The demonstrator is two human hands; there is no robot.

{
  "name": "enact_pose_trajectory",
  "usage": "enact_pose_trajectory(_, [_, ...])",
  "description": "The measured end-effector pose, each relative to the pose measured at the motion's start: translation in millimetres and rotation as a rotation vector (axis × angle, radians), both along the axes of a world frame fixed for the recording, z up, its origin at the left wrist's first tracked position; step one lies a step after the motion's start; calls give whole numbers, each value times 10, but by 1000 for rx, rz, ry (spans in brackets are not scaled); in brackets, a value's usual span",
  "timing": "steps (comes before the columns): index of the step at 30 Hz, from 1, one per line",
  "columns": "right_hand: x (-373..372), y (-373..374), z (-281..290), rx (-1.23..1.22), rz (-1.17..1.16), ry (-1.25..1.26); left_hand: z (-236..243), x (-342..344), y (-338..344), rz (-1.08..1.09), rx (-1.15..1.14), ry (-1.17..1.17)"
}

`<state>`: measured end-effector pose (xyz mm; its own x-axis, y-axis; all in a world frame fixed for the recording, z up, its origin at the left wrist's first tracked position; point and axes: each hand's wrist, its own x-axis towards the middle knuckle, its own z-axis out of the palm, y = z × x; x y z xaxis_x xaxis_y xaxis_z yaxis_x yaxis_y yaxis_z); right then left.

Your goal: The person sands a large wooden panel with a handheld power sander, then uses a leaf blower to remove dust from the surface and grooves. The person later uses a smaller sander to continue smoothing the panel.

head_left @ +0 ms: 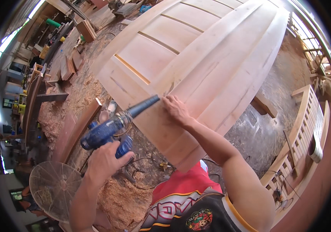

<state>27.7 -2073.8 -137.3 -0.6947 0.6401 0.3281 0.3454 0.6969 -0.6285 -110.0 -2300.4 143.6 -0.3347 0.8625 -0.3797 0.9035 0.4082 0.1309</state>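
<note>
My left hand (pixel 105 160) is wrapped around the handle of a blue handheld blower (pixel 105 133) with a long black tapered nozzle. The nozzle reaches over the near left part of a large pale wooden panel door (pixel 212 73), which has raised mouldings and several narrow slots. At the nozzle's tip, my right hand (pixel 176 109) rests on the door's surface. Its fingers are slightly bent and spread, with nothing visible in them. The door lies face up and slants away to the far right.
Wood shavings (pixel 124 197) are heaped on the floor, with timber boards (pixel 86 123) at the left. A round fan (pixel 55 189) stands lower left, with a person partly visible behind it. A slatted wooden frame (pixel 302 127) is at the right. Cables (pixel 142 170) run below the door.
</note>
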Motion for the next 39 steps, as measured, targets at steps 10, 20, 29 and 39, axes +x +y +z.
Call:
enact_pose_trajectory(10, [356, 3, 149, -86, 149, 90, 124, 289, -122, 80, -82, -149])
enact_pose_trajectory(20, [1466, 393, 32, 241, 492, -256, 103, 1062, -300, 95, -38, -105])
enact_pose_trajectory(29, [1398, 806, -125, 332, 301, -348, 48, 1886, -306, 304, 94, -129])
enact_pose_trajectory(39, [826, 1784, 98, 216, 653, -335, 153, 2279, 383, 584, 100, -46])
